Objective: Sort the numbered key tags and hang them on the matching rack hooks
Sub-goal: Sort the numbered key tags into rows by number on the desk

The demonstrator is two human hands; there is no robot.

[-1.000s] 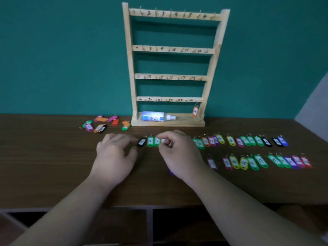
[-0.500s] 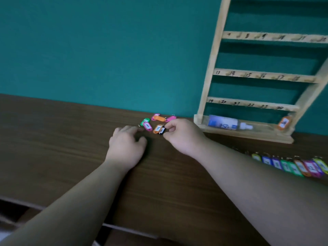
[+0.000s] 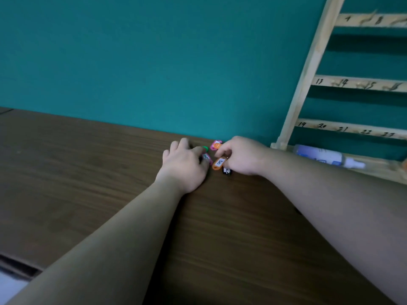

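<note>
A small pile of key tags lies on the brown table point(image 3: 88, 172) near the wall. My right hand point(image 3: 242, 157) pinches the ring end of an orange tag marked 8 point(image 3: 219, 163), and a black tag point(image 3: 227, 171) lies under that hand. My left hand point(image 3: 185, 166) rests palm down beside it, fingers touching a pink tag point(image 3: 206, 158). A green tag point(image 3: 204, 148) and a pink and orange pair point(image 3: 215, 145) lie just behind. The wooden rack point(image 3: 308, 73), with numbered hooks, stands at the right, partly out of frame.
A white glue bottle with a blue label point(image 3: 326, 158) lies on the rack's base. The teal wall point(image 3: 154, 62) runs close behind the tags. The table's front edge point(image 3: 19, 264) shows at the lower left.
The view swung left from the sorted rows to the loose pile. Both hands moved to the pile, and my right hand took hold of the orange tag marked 8.
</note>
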